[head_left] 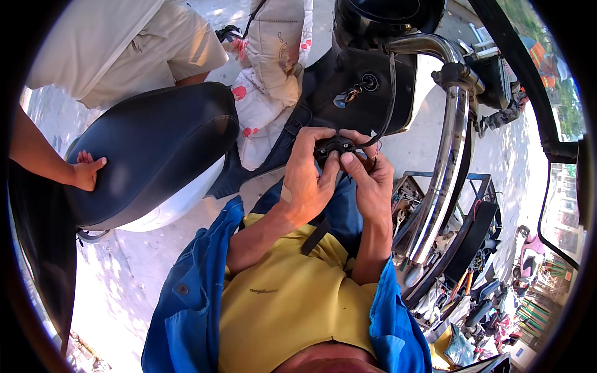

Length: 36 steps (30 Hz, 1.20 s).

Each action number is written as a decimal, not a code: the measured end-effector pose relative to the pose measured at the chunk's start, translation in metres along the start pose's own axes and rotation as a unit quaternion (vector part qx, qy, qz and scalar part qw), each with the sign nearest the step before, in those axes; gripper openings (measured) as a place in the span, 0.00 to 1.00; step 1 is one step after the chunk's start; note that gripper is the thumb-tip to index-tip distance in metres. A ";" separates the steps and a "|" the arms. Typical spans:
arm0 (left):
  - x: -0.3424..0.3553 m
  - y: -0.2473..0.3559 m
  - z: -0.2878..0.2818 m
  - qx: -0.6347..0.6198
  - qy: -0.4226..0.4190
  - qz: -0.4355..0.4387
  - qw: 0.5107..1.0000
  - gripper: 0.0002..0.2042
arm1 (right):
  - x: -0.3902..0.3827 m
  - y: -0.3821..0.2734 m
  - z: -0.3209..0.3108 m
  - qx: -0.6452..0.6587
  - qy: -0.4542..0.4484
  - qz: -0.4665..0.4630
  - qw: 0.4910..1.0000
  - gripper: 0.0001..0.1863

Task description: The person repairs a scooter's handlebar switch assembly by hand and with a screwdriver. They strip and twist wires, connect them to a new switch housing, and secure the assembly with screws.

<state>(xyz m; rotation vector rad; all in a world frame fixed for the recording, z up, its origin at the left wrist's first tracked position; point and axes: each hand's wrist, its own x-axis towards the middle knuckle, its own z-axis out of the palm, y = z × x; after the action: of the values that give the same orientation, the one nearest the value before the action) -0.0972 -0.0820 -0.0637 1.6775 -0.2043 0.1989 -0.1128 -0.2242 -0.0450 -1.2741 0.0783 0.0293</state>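
My left hand (306, 175) and my right hand (367, 180) meet in front of my chest around a small black part (331, 147) with thin wires. Both hands pinch it: the left grips it from the left side, and the right thumb presses on its front. A black cable (387, 112) runs from the part up to the scooter's black front panel (373, 87). Most of the part is hidden by my fingers.
A scooter with a dark seat (149, 149) stands to my left; another person's hand (87, 171) rests on the seat. A chrome handlebar tube (448, 149) curves down at right over an open tool box (448, 248). A padded cloth (273, 56) lies ahead.
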 end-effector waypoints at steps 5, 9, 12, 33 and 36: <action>0.000 0.000 0.001 0.003 0.004 0.043 0.999 0.15 | 0.001 -0.004 -0.002 0.003 -0.003 0.007 1.000 0.18; -0.001 -0.007 0.004 -0.007 0.016 0.049 0.999 0.12 | 0.001 -0.002 -0.001 -0.002 0.007 -0.005 1.000 0.18; -0.002 -0.003 0.005 -0.026 0.014 0.022 0.999 0.11 | -0.001 -0.006 0.002 -0.004 0.013 -0.003 1.000 0.16; 0.004 -0.001 0.004 -0.004 0.003 0.080 0.997 0.13 | -0.004 -0.012 0.002 -0.050 -0.020 -0.058 0.997 0.17; 0.009 0.004 -0.005 0.063 -0.003 0.132 0.989 0.16 | -0.002 -0.014 0.002 -0.009 -0.014 -0.029 0.999 0.18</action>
<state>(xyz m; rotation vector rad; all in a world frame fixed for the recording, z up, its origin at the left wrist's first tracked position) -0.0897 -0.0778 -0.0567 1.7743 -0.4261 0.4113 -0.1143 -0.2264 -0.0311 -1.2935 0.0171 -0.0020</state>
